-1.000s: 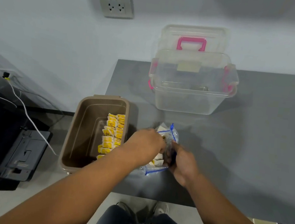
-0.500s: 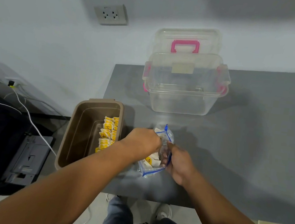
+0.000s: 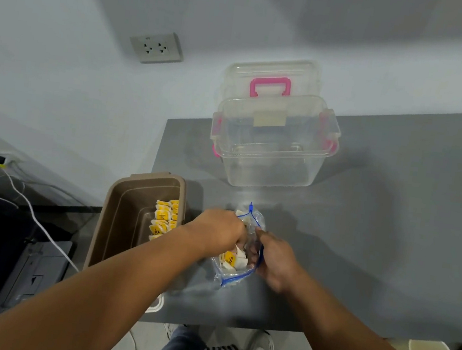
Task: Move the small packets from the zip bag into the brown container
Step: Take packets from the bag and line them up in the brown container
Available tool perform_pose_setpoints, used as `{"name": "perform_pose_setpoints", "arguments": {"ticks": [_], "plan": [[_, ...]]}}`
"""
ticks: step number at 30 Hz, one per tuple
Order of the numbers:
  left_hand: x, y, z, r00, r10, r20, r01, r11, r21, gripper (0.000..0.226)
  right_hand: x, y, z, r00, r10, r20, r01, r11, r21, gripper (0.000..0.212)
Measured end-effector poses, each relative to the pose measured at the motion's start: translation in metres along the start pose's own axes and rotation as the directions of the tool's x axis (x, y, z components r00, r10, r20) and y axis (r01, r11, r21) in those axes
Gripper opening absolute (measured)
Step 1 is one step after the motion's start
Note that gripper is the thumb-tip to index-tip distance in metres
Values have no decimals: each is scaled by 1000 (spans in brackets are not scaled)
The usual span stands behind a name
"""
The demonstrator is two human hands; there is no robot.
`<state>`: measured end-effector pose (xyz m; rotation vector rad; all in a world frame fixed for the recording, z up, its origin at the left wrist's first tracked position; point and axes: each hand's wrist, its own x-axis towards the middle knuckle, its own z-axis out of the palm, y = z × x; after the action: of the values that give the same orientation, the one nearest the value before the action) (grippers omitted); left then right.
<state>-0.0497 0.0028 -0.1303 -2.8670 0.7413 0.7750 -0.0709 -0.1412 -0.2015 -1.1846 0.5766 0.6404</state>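
Reaching into the zip bag (image 3: 237, 276) with your left hand (image 3: 219, 231): fingers curl down inside the mouth and are hidden, so cannot tell whether they hold any small packets (image 3: 231, 259). Your right hand (image 3: 274, 262) pinches the bag's blue-zip rim. Bag sits on the grey table (image 3: 359, 247), just right of the brown container (image 3: 121, 220); more small packets line that container's right wall.

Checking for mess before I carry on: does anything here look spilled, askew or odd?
Nothing spilled. The brown container seems to sit mostly past the left edge of the table; what supports it is hidden.
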Motion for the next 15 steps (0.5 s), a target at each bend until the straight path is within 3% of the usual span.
{"name": "perform_pose_setpoints", "arguments": {"ticks": [6,9,15], "plan": [[-6,-16,-11,994,-37,-106,9,965,-261,22,-4,-4,2,1000,-1,-11,1,1000,3,38],[-9,-20,-14,987,-83,-136,16,899,-437,19,-2,-5,2,1000,16,-12,-16,999,39,29],[-11,-18,-22,970,-165,-180,15,775,-632,18,-1,-11,1,998,1,63,-5,998,67,25]]}}
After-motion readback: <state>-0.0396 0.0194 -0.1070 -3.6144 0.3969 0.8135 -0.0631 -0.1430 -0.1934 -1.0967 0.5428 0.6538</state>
